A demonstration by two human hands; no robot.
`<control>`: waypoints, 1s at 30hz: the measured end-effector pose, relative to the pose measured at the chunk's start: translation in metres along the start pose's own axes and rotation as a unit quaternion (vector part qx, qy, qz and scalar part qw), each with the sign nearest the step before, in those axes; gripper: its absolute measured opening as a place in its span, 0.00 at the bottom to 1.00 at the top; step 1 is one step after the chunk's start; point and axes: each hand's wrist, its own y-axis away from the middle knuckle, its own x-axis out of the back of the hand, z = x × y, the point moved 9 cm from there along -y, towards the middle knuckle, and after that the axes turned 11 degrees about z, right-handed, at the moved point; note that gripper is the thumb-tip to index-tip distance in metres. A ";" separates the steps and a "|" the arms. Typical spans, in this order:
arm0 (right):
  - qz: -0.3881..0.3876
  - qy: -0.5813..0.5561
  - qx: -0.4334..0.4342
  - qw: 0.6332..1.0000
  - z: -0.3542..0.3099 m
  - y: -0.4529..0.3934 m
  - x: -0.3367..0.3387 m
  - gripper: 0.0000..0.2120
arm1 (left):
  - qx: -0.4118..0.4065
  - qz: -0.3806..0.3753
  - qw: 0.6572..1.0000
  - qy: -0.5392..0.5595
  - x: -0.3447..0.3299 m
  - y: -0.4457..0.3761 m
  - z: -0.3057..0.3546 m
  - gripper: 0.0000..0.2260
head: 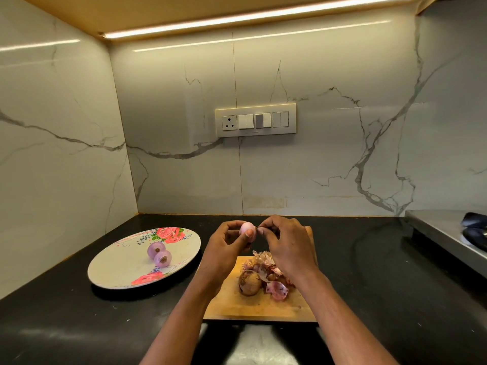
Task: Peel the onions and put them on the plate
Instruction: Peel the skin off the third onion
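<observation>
My left hand [226,243] grips a small pale pink onion [247,229] above the far end of the wooden cutting board [263,306]. My right hand [284,241] pinches a bit of dry skin at the onion's right tip. On the board lie a brown unpeeled onion [249,283] and a heap of pink and brown peels [274,275]. Two peeled purple onions [159,254] rest near the middle of the floral plate [116,267] to the left.
Everything sits on a black countertop [382,272] in a marble-walled corner. A switch panel [255,120] is on the back wall. At the right edge, a steel surface [448,233] carries a dark object [475,230].
</observation>
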 end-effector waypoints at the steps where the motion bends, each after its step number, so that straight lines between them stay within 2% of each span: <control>1: 0.000 0.006 -0.007 1.000 0.002 0.000 0.000 0.06 | -0.015 0.008 1.000 -0.012 0.000 0.000 0.001 0.15; 4: 0.003 -0.039 -0.061 0.997 0.012 -0.002 -0.003 0.06 | -0.050 0.043 0.997 -0.041 0.005 -0.002 0.005 0.15; 7: -0.012 -0.085 -0.110 0.990 0.023 -0.002 -0.007 0.06 | -0.035 0.077 0.996 -0.019 0.017 -0.006 0.003 0.15; 10: -0.084 -0.056 -0.083 0.991 0.021 0.001 -0.015 0.09 | 0.003 0.067 0.997 0.035 0.017 -0.007 0.000 0.13; 12: -0.137 -0.008 -0.056 0.989 0.017 0.007 -0.021 0.07 | 0.019 0.047 0.997 0.057 0.013 -0.005 -0.002 0.12; 14: -0.156 0.026 -0.035 0.987 0.016 0.009 -0.024 0.06 | 0.032 0.031 0.997 0.064 0.009 -0.004 -0.003 0.11; 16: -0.139 -0.001 -0.036 0.990 0.014 0.007 -0.020 0.11 | 0.040 0.023 0.997 0.063 0.008 -0.003 -0.004 0.11; 21: -0.085 -0.154 -0.049 0.983 0.001 -0.002 -0.007 0.15 | 0.035 0.019 0.997 0.062 0.008 -0.003 -0.003 0.14; 26: -0.064 -0.172 -0.046 0.982 -0.002 -0.002 -0.005 0.14 | 0.048 -0.001 0.995 0.089 0.006 -0.002 -0.001 0.18; 30: -0.062 -0.168 -0.036 0.983 0.000 -0.003 -0.002 0.11 | 0.062 -0.017 0.993 0.096 0.005 0.000 -0.001 0.13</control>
